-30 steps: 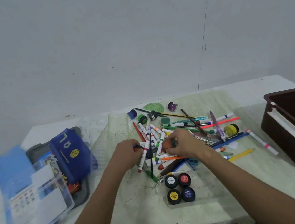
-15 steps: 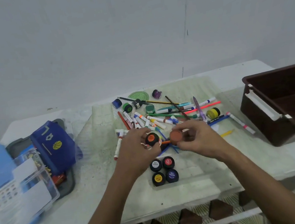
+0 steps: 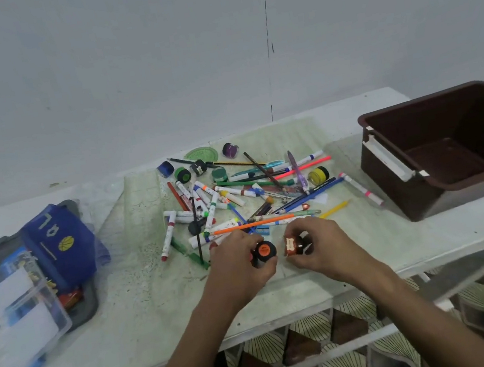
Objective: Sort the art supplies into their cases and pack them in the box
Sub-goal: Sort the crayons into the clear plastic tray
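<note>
**Inspector:** What was in hand at the time of inspection?

**Assessor:** Two small paint pots. The left hand (image 3: pixel 242 266) gripped a dark pot with an orange lid (image 3: pixel 264 252), fingers curled round its body, lid turned toward the camera. The right hand (image 3: pixel 318 247) pinched a reddish-brown pot (image 3: pixel 292 245) bearing a pale label. The two pots were held just beside each other above the near edge of the table (image 3: pixel 151 336), not touching.

**Inspector:** Why held so?

**Assessor:** In my judgement, to bring both over the spot at the table front where pots were being grouped, ahead of casing them. What lay beneath the hands was hidden.

**Inspector:** And the rest of the supplies?

**Assessor:** Unsorted. A loose heap of markers and pencils (image 3: pixel 237 203) lay mid-table behind the hands, with further pots among it: yellow (image 3: pixel 317 175), green (image 3: pixel 219 174), purple (image 3: pixel 230 150) and blue (image 3: pixel 165 168) at the far side.

**Inspector:** Containers?

**Assessor:** The brown box (image 3: pixel 402 195) stood at the right end, well apart from the hands, nothing visible inside it. A blue pencil case (image 3: pixel 59 246) and a clear plastic case (image 3: pixel 32 317) lay at the left end.

**Inspector:** Progress?

**Assessor:** Early, I judged; nothing was yet packed.
</note>
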